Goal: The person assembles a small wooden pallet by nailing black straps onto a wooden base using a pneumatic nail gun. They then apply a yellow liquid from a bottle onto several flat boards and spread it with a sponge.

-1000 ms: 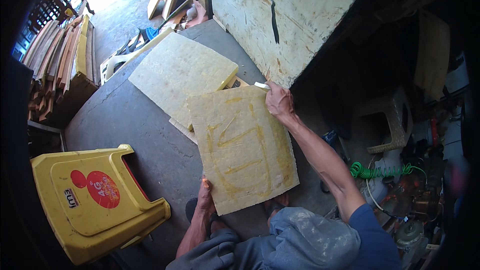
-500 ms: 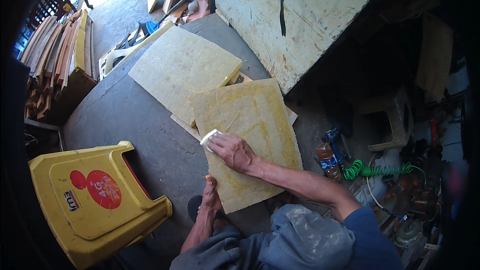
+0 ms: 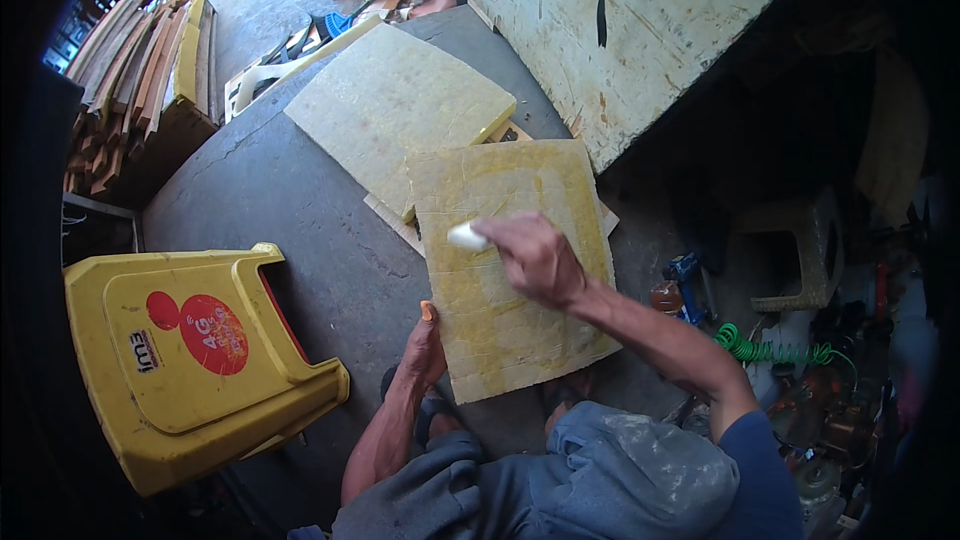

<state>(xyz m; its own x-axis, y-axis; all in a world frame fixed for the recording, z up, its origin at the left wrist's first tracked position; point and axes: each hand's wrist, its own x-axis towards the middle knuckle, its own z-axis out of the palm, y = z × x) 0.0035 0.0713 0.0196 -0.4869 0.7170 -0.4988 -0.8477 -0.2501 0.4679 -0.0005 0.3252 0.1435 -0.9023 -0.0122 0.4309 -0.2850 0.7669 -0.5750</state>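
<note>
A yellowish foam-like sheet point(image 3: 500, 325) with glossy yellow smears lies tilted in front of me. At its left edge is my left hand point(image 3: 427, 348), closed on the rim, thumb up with something orange on the tip; its other fingers are mostly hidden. Over the sheet's middle, my right hand point(image 3: 538, 258) pinches a small white pad-like piece point(image 3: 467, 236), blurred by motion. Whether the piece touches the surface I cannot tell. Beyond lies a second, paler sheet point(image 3: 385, 105), partly overlapped by the first.
A yellow plastic stool point(image 3: 200, 410) lies on its side at left. Stacked wood strips point(image 3: 130, 90) stand far left. A large scuffed pale panel point(image 3: 640, 30) rises at the far right. On the right are a coiled green hose point(image 3: 765, 348) and a blue tool point(image 3: 685, 280).
My right hand has moved up and right over the sheet with the white piece, away from the left edge. My left hand stays at the rim; the whole view has shifted slightly.
</note>
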